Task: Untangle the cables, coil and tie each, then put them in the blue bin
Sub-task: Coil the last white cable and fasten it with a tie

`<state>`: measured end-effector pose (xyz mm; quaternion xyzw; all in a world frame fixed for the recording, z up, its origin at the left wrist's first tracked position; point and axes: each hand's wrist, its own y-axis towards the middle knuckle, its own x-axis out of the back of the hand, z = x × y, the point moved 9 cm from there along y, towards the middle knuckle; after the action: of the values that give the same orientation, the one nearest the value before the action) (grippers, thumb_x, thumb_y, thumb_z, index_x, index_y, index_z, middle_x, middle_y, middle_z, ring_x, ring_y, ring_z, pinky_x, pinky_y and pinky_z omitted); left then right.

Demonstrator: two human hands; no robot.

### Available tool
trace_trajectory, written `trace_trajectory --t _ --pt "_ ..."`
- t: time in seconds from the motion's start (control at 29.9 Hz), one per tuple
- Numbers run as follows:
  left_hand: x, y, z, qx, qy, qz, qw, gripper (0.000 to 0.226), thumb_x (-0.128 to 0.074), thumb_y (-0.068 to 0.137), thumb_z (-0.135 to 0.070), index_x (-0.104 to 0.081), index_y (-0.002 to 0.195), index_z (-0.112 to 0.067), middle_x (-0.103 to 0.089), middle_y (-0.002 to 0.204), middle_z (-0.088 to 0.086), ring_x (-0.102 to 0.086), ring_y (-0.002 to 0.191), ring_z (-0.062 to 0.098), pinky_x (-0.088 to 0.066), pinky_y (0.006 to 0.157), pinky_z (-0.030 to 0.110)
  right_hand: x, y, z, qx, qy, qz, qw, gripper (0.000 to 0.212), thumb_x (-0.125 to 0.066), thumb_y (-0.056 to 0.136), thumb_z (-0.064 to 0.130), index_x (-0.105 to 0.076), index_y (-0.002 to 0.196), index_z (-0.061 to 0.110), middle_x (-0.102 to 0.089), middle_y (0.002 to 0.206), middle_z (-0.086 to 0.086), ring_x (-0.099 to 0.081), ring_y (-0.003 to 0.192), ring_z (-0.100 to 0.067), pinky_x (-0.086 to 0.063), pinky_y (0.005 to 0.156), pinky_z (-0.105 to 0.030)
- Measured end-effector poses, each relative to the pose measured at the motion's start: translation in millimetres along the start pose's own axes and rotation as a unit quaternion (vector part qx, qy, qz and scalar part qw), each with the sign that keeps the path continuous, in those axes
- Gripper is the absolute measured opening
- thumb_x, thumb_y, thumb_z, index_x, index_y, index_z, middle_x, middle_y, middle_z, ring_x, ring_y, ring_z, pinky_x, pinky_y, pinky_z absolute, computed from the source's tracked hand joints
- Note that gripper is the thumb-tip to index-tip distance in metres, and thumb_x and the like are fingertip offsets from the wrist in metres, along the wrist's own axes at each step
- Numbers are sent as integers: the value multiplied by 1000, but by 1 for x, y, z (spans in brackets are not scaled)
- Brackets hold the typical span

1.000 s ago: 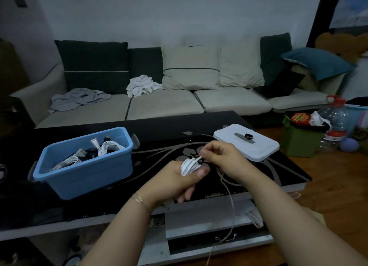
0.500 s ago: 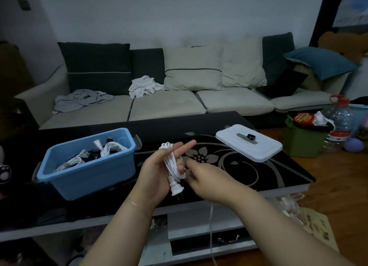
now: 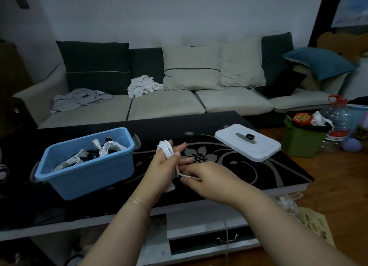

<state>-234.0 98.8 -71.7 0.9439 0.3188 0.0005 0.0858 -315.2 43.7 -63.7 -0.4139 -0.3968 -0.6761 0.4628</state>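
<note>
Behind the glossy black surface with its grey flower pattern (image 3: 249, 166) runs a cream and dark sofa, dim in the low light. Your left hand (image 3: 163, 166) stands above the near half of that surface, palm turned toward your right, fingers mostly straight, with the coiled white cable (image 3: 166, 149) looped around them; the coil's long axis runs from the fingertips down toward the wrist, and its white plug end (image 3: 170, 188) hangs below the palm. Your right hand (image 3: 207, 178) sits just beside it, lower and to the right, its grip pinching the free white strand (image 3: 189, 177) that leads out sideways from the foot of the coil. That strand lies across the coil's axis, so the next wrap probably goes around the bundle's waist, and the right hand is the nearer one to carry it. Off to the left, well apart from both hands, stands the open blue plastic bin (image 3: 87, 172) with tied white cables already inside.
</note>
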Motion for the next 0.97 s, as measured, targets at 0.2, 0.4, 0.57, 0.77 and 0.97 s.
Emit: trace_trajectory --t 0.2,0.4,0.57,0.77,0.97 --pt "-3 0 1 8 135 26 990 79 -45 86 -66 -32 146 -16 -47 142 -10 -55 118 4 -43 96 14 -8 -1 -3 8 177 55 983 21 -49 97 31 -64 111 29 -67 84 7 -58 66 2 -47 65 -23" --pt "-26 -6 5 3 338 148 929 59 -72 66 -57 -60 85 -2 -65 80 9 -55 65 6 -49 61 35 10 3 -35 -48 204 -18 978 22 -75 73 43 -63 72 24 -58 62 9 -49 57 -3 -41 60 -31" --pt "-38 -14 9 37 226 212 950 14 -60 94 -14 -58 106 -8 -75 85 11 -48 36 11 -36 40 17 16 5 -39 -18 356 -34 934 22 -80 76 24 -59 81 19 -57 66 1 -52 65 -14 -42 66 -33" --pt "-39 -18 5 35 143 236 961 27 -54 96 -19 -59 121 -8 -75 91 12 -42 35 8 -36 43 18 24 8 -46 -13 469 -60 881 17 -70 81 19 -59 91 11 -66 73 -7 -60 73 -20 -47 73 -32" --pt "-39 -17 -3 46 -89 195 976 36 -50 90 -27 -63 115 -6 -72 74 8 -33 33 1 -33 42 14 7 17 -66 -75 483 -109 866 30 -67 86 36 -60 85 6 -56 62 0 -48 58 -16 -37 53 -27"
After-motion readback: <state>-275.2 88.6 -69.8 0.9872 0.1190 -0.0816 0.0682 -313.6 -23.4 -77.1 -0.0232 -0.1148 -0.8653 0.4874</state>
